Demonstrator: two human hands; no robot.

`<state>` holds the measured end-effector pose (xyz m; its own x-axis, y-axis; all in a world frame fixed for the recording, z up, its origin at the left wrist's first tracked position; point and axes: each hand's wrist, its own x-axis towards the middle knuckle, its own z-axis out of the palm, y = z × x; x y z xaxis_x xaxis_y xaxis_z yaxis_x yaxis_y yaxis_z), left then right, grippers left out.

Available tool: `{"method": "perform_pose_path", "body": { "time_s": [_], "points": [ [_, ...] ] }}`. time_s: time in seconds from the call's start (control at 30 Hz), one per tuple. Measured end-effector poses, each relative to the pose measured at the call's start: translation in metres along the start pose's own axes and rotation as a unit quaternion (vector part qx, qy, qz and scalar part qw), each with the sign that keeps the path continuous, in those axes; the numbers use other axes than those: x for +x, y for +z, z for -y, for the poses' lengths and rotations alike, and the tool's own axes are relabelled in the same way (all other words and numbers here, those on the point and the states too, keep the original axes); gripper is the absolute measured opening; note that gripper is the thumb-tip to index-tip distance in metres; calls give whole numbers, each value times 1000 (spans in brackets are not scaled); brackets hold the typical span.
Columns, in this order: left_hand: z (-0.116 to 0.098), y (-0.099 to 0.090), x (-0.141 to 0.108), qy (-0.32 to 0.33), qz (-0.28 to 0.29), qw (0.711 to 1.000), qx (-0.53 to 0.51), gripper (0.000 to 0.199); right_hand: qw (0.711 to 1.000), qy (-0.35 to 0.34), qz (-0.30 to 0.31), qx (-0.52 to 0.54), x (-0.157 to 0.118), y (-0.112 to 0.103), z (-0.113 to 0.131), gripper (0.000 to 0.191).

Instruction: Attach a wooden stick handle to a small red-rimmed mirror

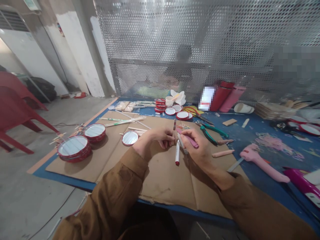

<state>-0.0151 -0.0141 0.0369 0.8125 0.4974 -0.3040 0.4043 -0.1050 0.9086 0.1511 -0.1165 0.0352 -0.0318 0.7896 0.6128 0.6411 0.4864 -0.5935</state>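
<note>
Blue worktable [250, 150] under a cardboard sheet [165, 190]: from here, my left hand [153, 138] curls shut around a thin upright stick [174, 125], my right hand [193, 143] grips a pink marker [190, 139], and a red-capped white marker [177, 153] sits between them.

This is a makeshift craft workshop: a blue-topped table [250, 133] holds green-handled pliers [207, 134] and wooden sticks [125, 121], with a perforated metal screen [160, 40] behind the table, and rough concrete pillars [82, 56] and red plastic chairs [15, 113] to its left.

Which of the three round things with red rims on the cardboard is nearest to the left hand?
The thin disc, just beside the left hand; the two deeper ones lie farther away.
</note>
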Motion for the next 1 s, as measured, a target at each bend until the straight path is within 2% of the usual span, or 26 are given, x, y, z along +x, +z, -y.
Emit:
{"method": "perform_pose_path", "body": {
  "time_s": [0.13, 0.43, 0.67, 0.9, 1.0],
  "points": [
    [0, 0, -1, -5, 1, 1000, 1, 10, 1000, 10, -30, 2, -1, 0, 0, 14],
    [-3, 1, -1, 1, 7, 1000, 6, 14, 1000, -4, 0, -3, 2, 1, 4, 12],
    [-6, 2, -4, 2, 0, 1000, 16, 10, 1000, -20, 1, 0, 2, 2, 0, 11],
    [-2, 1, -1, 1, 1, 1000, 10, 13, 1000, -5, 12, 6, 2, 1, 5, 10],
    [-1, 0, -3, 7, 4, 1000, 1, 15, 1000, 3, -14, 9, 1, 1, 2, 11]
  ]
}}
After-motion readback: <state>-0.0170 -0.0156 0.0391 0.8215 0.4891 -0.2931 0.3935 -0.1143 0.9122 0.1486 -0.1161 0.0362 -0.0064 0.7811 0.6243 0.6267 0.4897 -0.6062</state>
